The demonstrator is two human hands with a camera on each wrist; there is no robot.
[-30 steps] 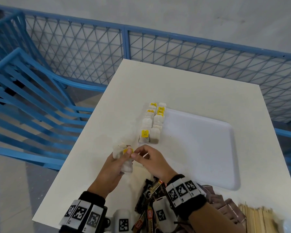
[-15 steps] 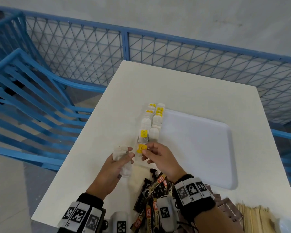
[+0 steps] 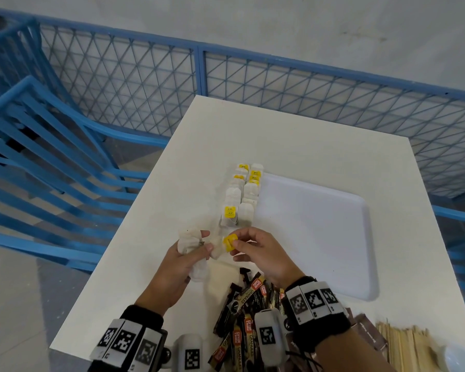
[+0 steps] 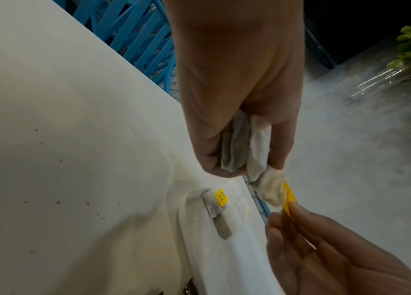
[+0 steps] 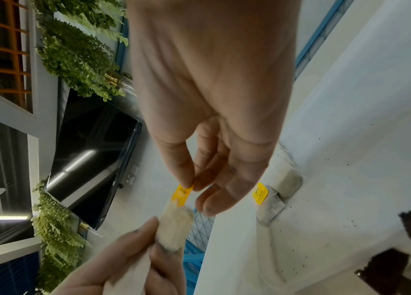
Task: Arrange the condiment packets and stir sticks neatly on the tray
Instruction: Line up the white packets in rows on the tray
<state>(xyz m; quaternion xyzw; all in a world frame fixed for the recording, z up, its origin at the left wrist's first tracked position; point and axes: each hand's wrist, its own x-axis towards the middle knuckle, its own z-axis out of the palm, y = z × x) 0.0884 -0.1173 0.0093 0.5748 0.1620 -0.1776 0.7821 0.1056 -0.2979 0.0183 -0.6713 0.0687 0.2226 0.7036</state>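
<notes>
My left hand (image 3: 205, 240) grips a small bundle of white tea bags (image 3: 190, 244), seen between thumb and fingers in the left wrist view (image 4: 239, 143). My right hand (image 3: 236, 244) pinches the yellow tag (image 3: 229, 244) of one tea bag (image 5: 175, 227) that still touches the bundle. Both hands hover over the table just before the white tray (image 3: 320, 237). Two rows of tea bags (image 3: 242, 200) lie along the tray's left edge. Dark coffee sachets (image 3: 247, 304) are heaped under my right wrist. Wooden stir sticks (image 3: 403, 345) lie at the bottom right.
The white table (image 3: 293, 135) has its left edge close to my left hand. A blue mesh fence (image 3: 199, 73) and a blue chair (image 3: 51, 157) stand beyond the table. Most of the tray's right side is bare.
My right hand has drawn a yellow-tagged tea bag to the right, out of the bundle in my left hand. The left hand has barely moved.
</notes>
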